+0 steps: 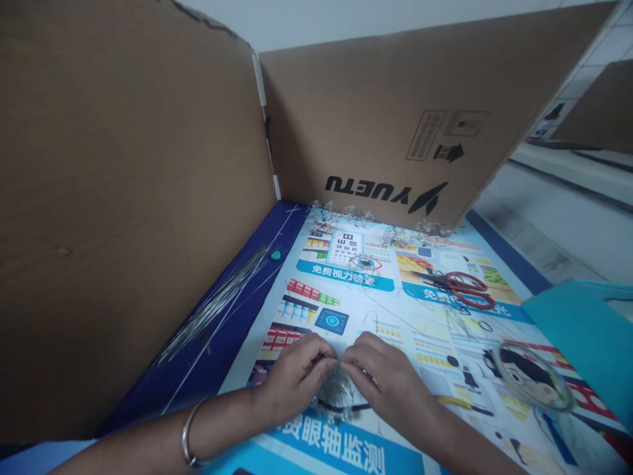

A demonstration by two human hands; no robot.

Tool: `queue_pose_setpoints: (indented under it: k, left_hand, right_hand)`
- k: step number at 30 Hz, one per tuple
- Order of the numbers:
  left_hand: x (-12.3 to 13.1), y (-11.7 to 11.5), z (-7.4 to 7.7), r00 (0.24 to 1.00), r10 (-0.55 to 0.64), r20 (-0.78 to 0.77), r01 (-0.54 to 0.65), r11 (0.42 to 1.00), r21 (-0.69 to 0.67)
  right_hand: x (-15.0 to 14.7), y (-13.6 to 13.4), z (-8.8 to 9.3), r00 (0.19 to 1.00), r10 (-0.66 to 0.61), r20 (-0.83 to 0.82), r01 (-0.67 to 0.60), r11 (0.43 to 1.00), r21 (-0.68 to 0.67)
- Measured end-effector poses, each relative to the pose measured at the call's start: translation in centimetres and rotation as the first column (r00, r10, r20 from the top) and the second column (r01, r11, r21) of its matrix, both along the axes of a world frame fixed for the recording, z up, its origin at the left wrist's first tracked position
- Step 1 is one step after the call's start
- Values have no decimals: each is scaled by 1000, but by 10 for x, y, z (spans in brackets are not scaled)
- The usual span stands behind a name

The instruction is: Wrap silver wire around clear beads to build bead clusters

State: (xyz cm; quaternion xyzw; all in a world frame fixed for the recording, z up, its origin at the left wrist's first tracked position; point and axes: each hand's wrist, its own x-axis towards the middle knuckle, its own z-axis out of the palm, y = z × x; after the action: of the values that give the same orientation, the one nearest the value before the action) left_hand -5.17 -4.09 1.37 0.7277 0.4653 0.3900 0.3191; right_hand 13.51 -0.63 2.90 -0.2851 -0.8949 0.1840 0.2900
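Observation:
My left hand (pixel 299 373) and my right hand (pixel 388 379) meet low in the middle, thumbs and fingertips pinched close together. Between and just below them hangs a bundle of thin wires with clear beads (pixel 336 399), fanning out over the printed poster (pixel 316 435). Both hands pinch the top of this bundle. The exact point of grip is partly hidden by the fingers. A bangle circles my left wrist.
Red-handled scissors (pixel 469 290) lie to the right, near a clear round tape roll or ring (pixel 534 376). Straight wires (pixel 217 303) and a small green piece (pixel 275 255) lie at left. Several beaded pieces (pixel 351 212) line the cardboard wall (pixel 366 119). A blue folder-like object (pixel 583 336) is at right.

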Motion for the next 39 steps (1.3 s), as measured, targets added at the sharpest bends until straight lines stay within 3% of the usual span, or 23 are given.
queue_pose_setpoints:
  k: [9, 16, 22, 27, 33, 39]
  left_hand:
    - [-1, 2, 5, 998, -61, -33, 62, 998, 28]
    - [-1, 5, 8, 994, -84, 71, 91, 991, -97]
    - [-2, 7, 10, 964, -140, 226, 189, 958, -214]
    - [-3, 6, 12, 942, -133, 308, 221, 937, -270]
    - [-4, 7, 13, 962, -153, 225, 204, 953, -224]
    - [-3, 7, 10, 978, -132, 164, 161, 971, -179]
  right_hand:
    - [-1, -2, 2, 998, 36, -60, -36, 999, 2]
    - [-4, -1, 8, 980, 24, -197, -41, 996, -82]
    - [-5, -1, 12, 965, 24, -260, -109, 942, -317]
    - [-2, 0, 14, 975, -83, -205, -36, 855, -517]
    - [0, 4, 11, 963, -102, -249, -71, 798, -599]
    - [1, 10, 4, 958, -50, -283, -119, 828, -548]
